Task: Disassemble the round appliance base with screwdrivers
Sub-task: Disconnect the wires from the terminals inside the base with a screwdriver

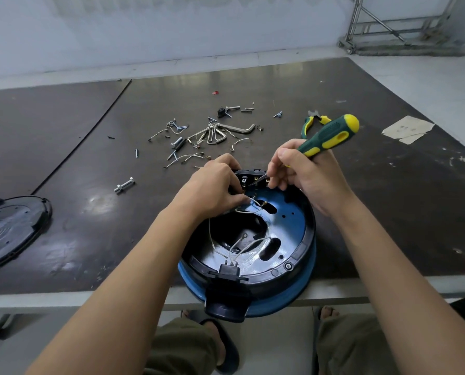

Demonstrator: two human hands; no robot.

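**Both hands at the base's far rim**

Well left of the left hand [212, 188], a black cover [9, 228] lies on the surface [90, 158]. That hand's curled fingers pinch a white wire [255, 202] inside the round appliance base [293, 239], which sits beneath both hands. The right hand [307, 174] grips a screwdriver [331, 136], its tip at the rim's terminals. Pliers [311, 123] lie just beyond.

The round appliance base [293, 226] has a bright blue outer shell, a black rim and handle, and a glossy blue inner plate. Its wires [237, 247] are white. The screwdriver [331, 136] handle is dark green with yellow patches and a yellow cap. The pliers [305, 126] have green and yellow grips. The table [90, 226] is dark brown with pale scuffs. The screws [136, 152] and hex keys [239, 129] are silver, and the loose cover [9, 228] is black.
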